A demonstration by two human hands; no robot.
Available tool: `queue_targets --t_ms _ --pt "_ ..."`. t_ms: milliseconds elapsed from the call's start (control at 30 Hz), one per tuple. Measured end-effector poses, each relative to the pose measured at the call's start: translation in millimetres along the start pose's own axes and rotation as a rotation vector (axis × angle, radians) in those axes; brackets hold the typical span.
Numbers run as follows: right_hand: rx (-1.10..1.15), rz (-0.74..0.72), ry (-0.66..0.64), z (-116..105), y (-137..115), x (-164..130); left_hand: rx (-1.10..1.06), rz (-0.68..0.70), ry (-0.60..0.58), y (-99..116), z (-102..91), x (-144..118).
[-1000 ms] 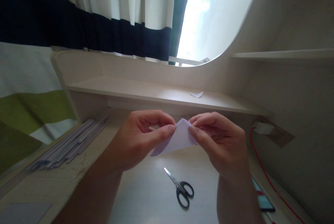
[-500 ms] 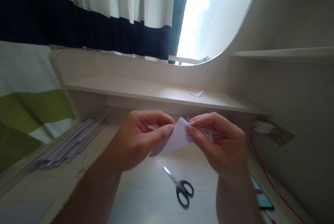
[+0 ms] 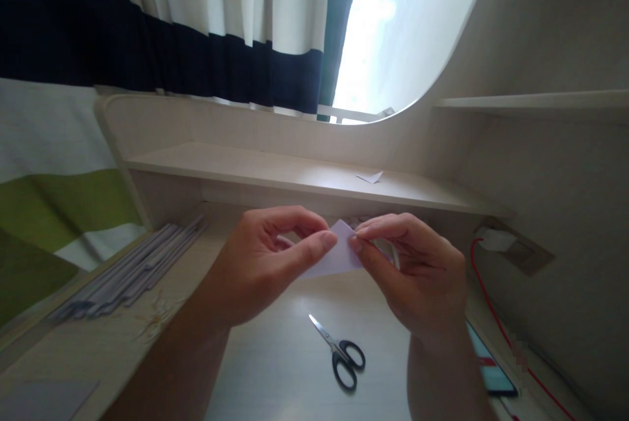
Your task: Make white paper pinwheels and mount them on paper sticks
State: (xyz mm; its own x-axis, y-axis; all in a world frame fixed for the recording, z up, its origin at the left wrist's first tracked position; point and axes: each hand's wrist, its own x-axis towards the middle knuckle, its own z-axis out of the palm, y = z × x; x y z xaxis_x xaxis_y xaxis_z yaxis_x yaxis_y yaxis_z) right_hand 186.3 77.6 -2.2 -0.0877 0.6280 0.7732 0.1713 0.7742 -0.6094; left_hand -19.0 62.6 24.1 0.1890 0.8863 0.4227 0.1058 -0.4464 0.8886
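A small piece of white paper [image 3: 341, 254], with a pointed top corner, is held up over the desk between both hands. My left hand [image 3: 272, 264] pinches its left side between thumb and index finger. On the right side, my right hand [image 3: 413, 270] grips the paper with thumb and fingertips near the upper edge. Part of the sheet is hidden behind the left thumb. Below the hands, a pair of scissors [image 3: 339, 350] with black handles lies on the desk, blades pointing up and left.
Several folded paper strips [image 3: 132, 270] lie at the left, beside some thin pale scraps [image 3: 160, 316]. A folded paper piece [image 3: 371, 177] rests on the shelf [image 3: 275, 169]. At the right are a phone [image 3: 494, 368], a red cable [image 3: 484, 290] and a white plug [image 3: 496, 238].
My left thumb and fingers have slid slightly right along the paper, toward its top corner. Less of the paper's lower left part shows. The right hand stays nearly still.
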Motion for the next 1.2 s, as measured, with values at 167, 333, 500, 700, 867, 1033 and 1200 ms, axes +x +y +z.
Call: queue_targets --t_ms 167,333,500,700,867,1033,1200 --pt "0.016 0.023 -0.016 -0.6 0.5 2.0 0.109 0.061 0.057 -0.9 2.9 -2.3" --pt "-0.014 0.091 -0.163 -3.7 -1.9 5.2 0.171 0.096 0.051 -0.6 4.2 -3.8" --pt "0.038 0.127 -0.048 -2.9 -0.8 5.0 0.195 0.169 0.109 -2.3 3.9 -3.9" --pt "0.144 0.144 0.134 0.9 0.5 5.8 0.154 0.161 0.146 -3.5 5.8 -4.3" --pt "0.175 0.139 0.160 3.0 -1.3 6.3 0.116 0.149 0.172 -2.2 7.1 -5.7" --pt "0.180 0.107 0.176 3.9 1.1 5.9 0.098 0.158 0.194 -3.7 8.5 -4.4" --pt "0.239 0.080 0.175 5.4 5.5 5.7 0.067 0.167 0.202 -6.0 9.4 -4.3"
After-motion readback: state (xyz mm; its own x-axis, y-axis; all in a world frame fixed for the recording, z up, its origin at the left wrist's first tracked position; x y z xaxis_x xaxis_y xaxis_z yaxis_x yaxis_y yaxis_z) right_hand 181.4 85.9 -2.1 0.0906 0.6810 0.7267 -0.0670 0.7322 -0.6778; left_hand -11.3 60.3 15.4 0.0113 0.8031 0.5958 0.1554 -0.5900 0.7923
